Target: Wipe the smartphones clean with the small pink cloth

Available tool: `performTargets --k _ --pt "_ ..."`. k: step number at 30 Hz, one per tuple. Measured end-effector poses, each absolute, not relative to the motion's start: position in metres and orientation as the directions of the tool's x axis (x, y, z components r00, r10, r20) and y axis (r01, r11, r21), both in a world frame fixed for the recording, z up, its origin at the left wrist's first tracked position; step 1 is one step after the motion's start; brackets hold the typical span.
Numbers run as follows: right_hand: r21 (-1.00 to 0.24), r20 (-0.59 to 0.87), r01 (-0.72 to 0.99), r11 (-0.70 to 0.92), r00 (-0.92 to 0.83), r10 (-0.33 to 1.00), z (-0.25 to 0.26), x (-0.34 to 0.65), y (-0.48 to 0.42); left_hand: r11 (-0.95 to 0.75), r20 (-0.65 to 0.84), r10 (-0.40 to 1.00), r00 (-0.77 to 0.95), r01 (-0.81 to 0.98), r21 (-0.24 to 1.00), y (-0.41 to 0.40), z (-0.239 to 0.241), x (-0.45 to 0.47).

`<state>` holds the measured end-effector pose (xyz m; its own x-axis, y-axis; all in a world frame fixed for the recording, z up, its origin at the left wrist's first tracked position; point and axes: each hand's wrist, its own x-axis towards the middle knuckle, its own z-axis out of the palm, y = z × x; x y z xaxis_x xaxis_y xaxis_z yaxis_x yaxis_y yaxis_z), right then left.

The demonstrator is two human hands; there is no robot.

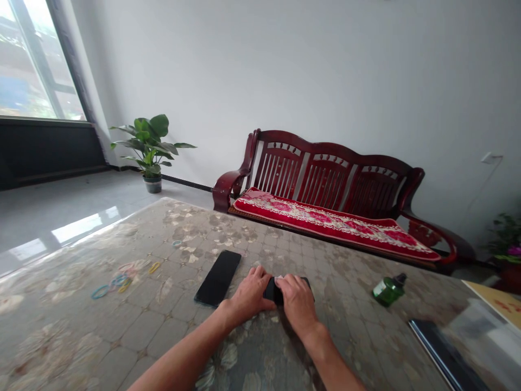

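Both hands rest together on the patterned beige-grey tabletop [154, 326], near centre. Left hand [250, 296]: fingers curled onto the left end of a small black flat phone-like slab [273, 293], gripping it. Right hand [297, 298]: fingers bent over the same slab's top, pressing a small white scrap [280, 279] against it; slab mostly covered.

Just left of the hands: larger black smartphone [217, 277], lying flat, screen dark. Far left: scattered coloured rubber bands [120, 279]. Right: green glass bottle [388, 289] on its side. Beyond the table: dark red wooden bench [325, 174] with a floral cushion.
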<state>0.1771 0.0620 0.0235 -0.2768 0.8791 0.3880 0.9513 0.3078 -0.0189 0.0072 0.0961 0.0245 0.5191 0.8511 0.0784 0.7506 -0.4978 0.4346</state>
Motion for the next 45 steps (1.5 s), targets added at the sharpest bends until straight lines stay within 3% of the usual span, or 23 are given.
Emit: performTargets --k 3,11,19,27,33,36,40,45 --pt "-0.023 0.379 0.948 0.316 -0.284 0.881 0.025 0.184 0.058 -0.505 0.057 0.846 0.531 0.761 0.407 0.094 0.028 0.008" --pt "-0.014 0.392 0.99 0.141 -0.125 0.912 0.022 0.229 0.053 -0.515 0.04 0.845 0.533 0.793 0.326 0.091 0.034 0.013" --pt "-0.019 0.385 0.956 0.294 -0.264 0.884 0.024 0.192 0.034 -0.54 0.069 0.837 0.543 0.798 0.267 0.091 0.024 0.018" --pt "-0.01 0.409 0.989 0.146 -0.129 0.903 0.021 0.235 0.034 -0.54 0.047 0.838 0.543 0.814 0.215 0.089 0.028 0.021" --pt "-0.023 0.384 0.951 0.307 -0.275 0.881 0.021 0.195 0.025 -0.558 0.06 0.829 0.557 0.814 0.159 0.087 0.026 0.024" --pt "-0.047 0.391 0.949 0.311 -0.269 0.88 0.023 0.199 0.024 -0.564 0.054 0.825 0.563 0.815 0.134 0.086 0.025 0.026" --pt "-0.087 0.437 0.977 0.193 -0.137 0.889 0.018 0.231 0.031 -0.57 0.049 0.821 0.569 0.814 0.108 0.085 0.024 0.027" --pt "-0.249 0.472 0.957 0.146 -0.012 0.882 0.004 0.252 0.042 -0.596 0.045 0.803 0.595 0.797 0.102 0.082 0.022 0.027"
